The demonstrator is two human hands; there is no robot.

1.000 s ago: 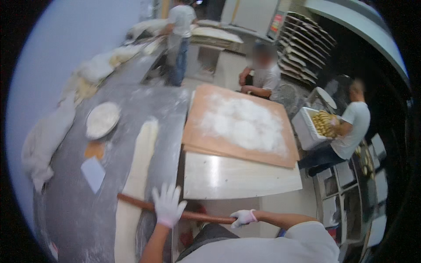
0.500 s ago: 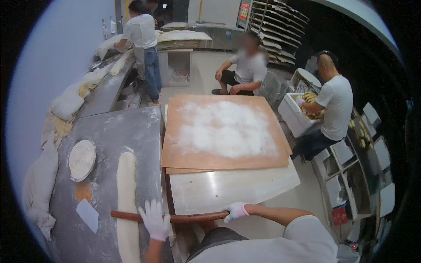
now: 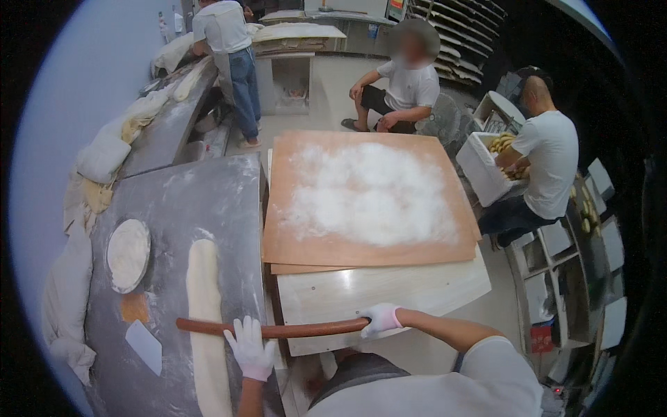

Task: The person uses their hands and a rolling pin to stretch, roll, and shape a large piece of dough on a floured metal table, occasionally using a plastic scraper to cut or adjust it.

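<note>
A long brown wooden rolling pin (image 3: pixel 306 331) lies crosswise over a long pale strip of dough (image 3: pixel 203 278). My left hand (image 3: pixel 251 351), in a white glove, rests flat on the pin just right of the dough, its fingers spread. My right hand (image 3: pixel 381 319), also gloved, is wrapped round the pin's right end, beyond the dark table's edge. The dough runs lengthwise on the flour-dusted dark table (image 3: pixel 187 187). To its left lie a white flat scraper (image 3: pixel 144 347), a small orange-brown square (image 3: pixel 135 307) and a round bowl of flour (image 3: pixel 129 256).
Flour-covered brown boards (image 3: pixel 313 254) are stacked on a pale table (image 3: pixel 333 295) at right. Cloths (image 3: pixel 68 292) line the left wall. One person sits beyond the boards; another reaches into a white box (image 3: pixel 476 170) of yellow pieces. A further person stands at the back bench.
The rolling pin and both my hands have moved a little away from me along the dough. My view has shifted slightly. The person at right has lowered a hand into the box.
</note>
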